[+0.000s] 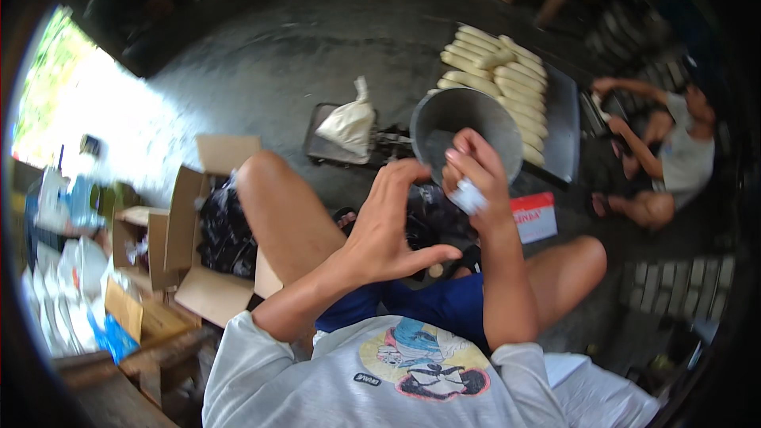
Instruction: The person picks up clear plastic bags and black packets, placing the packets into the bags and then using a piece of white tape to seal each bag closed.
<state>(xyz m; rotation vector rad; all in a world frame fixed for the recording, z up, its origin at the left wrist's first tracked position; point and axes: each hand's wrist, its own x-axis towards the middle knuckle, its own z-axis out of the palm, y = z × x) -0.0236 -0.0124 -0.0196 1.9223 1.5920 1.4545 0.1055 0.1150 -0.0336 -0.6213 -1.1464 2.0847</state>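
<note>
My left hand [384, 226] is raised over my lap, its fingers curved and the thumb spread away from them, holding nothing. Beside it, my right hand [482, 170] is closed in front of a deep grey metal pot [424, 115]. A small crumpled white piece [469, 196] shows at its palm; whether it is plastic or paper I cannot tell. Beyond my left hand, a knotted whitish bag [349, 128] rests on the dark pan of a weighing scale [323, 150]. Thick pale dough-like rolls [519, 95] lie stacked behind the pot.
The rolls lie on a metal tray [561, 123]. A red and white box [535, 218] stands near my right knee. Open cardboard boxes [184, 218] and plastic bags [79, 269] crowd the left. At the right, a co-worker [682, 143] sits near metal racks [686, 289].
</note>
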